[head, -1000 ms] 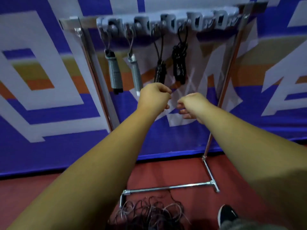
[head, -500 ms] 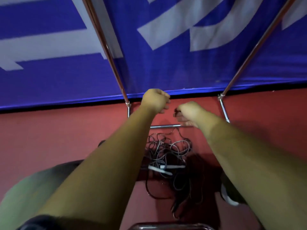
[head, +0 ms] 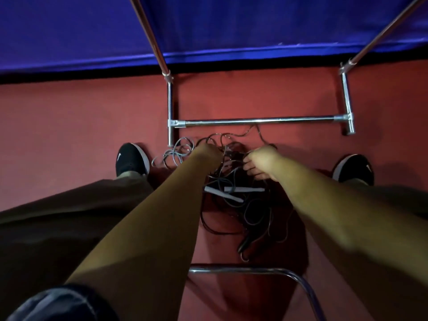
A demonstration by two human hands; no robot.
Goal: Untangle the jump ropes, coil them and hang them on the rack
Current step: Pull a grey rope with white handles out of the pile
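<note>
A tangled pile of jump ropes [head: 234, 205] lies on the red floor between my feet, with grey and black cords, two pale grey handles [head: 244, 189] and a black handle [head: 246, 244]. My left hand [head: 208, 152] reaches into the far edge of the tangle, its fingers hidden behind the wrist. My right hand [head: 259, 162] is at the pile's right side, its fingers curled around dark cords. Only the chrome base of the rack [head: 254, 121] and its two slanting uprights are in view; the hooks are out of frame.
My black shoes stand to the left [head: 130, 158] and right [head: 353, 169] of the pile. A curved chrome tube [head: 245, 271] crosses close below the ropes. A blue banner [head: 220, 26] backs the rack along the floor edge.
The view has dropped from the rack's hooks to the floor. Both hands have come down from rack height into the rope pile.
</note>
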